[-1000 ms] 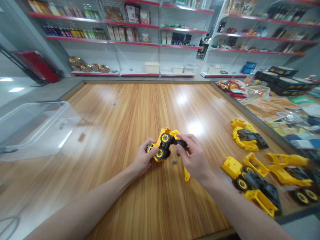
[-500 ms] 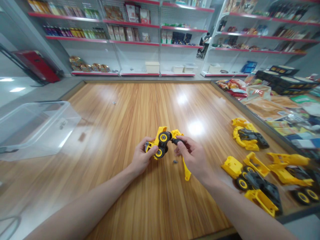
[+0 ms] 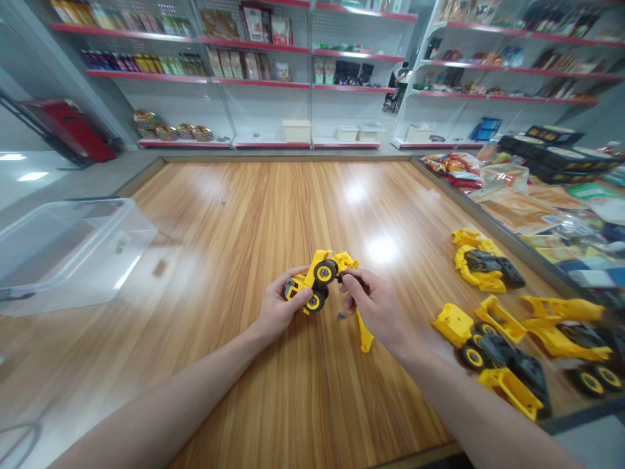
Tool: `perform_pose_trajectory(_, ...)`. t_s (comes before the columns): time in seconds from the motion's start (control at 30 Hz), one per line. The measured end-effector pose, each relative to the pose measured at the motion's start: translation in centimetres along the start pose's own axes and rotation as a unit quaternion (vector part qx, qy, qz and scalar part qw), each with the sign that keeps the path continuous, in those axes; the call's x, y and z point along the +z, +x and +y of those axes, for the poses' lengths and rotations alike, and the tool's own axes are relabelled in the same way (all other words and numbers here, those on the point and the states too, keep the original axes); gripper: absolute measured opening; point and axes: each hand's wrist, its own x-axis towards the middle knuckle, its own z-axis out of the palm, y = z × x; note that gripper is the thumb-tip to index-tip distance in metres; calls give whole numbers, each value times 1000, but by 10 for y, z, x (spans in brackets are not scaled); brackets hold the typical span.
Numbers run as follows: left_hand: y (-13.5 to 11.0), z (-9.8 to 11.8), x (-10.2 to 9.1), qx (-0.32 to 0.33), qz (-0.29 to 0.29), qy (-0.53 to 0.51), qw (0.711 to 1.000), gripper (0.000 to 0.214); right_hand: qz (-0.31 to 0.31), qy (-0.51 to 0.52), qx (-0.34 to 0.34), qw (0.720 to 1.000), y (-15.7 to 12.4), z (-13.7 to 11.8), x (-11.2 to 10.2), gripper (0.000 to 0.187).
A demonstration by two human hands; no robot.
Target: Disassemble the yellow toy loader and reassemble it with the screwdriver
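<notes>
Above the middle of the wooden table (image 3: 234,215) I hold a yellow toy truck (image 3: 319,277) with black wheels. My left hand (image 3: 280,309) is closed round its left end, thumb against a wheel. My right hand (image 3: 374,306) is closed in a pinch on a black wheel (image 3: 350,278) at the truck's right side. A small grey screw (image 3: 342,316) and a yellow arm piece (image 3: 364,335) lie on the table just under my right hand.
Several yellow and black toy vehicles and parts (image 3: 488,352) lie at the right, with another (image 3: 481,264) farther back. A clear plastic bin (image 3: 63,251) stands at the left. Packaged goods (image 3: 537,195) fill the adjoining counter. Store shelves (image 3: 273,71) line the back wall.
Both hands and the truck have shifted slightly nearer and lower. The right-hand fingers stay on the black wheel at the truck's side.
</notes>
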Motion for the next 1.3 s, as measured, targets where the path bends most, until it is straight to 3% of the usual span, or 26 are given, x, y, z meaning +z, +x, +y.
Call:
perform_pose_trajectory(0.23, 2, 0, -1, -17, 3, -26, 1000, 44, 19, -83, -100, 991, 2, 11, 0, 40)
perform_pose_trajectory(0.47, 4, 1, -1, -28, 4, -46, 999, 42, -14, -21, -10, 1000, -2, 8, 1, 29)
perform_pose_trajectory(0.6, 4, 1, 1, -29, 4, -56, 998, 42, 32, -96, -75, 992, 1, 9, 0, 24)
perform_pose_trajectory(0.7, 4, 1, 1, -30, 1, -60, 998, 42, 63, -122, -103, 985, 2, 10, -1, 31)
perform_pose_trajectory(0.8, 4, 1, 0, -29, 0, -61, 998, 42, 50, -120, -95, 987, 1, 9, -1, 33)
perform_pose_trajectory(0.97, 5, -1, -1, -27, 3, -64, 998, 40, 11, -48, -23, 999, -3, 7, 1, 28)
perform_pose_trajectory(1.2, 5, 0, 0, -30, 0, -59, 998, 42, 60, -105, -110, 987, 0, 10, 2, 27)
perform_pose_trajectory(1.3, 4, 0, -1, -30, -2, -56, 998, 42, 58, -108, -102, 987, -1, 7, 1, 25)
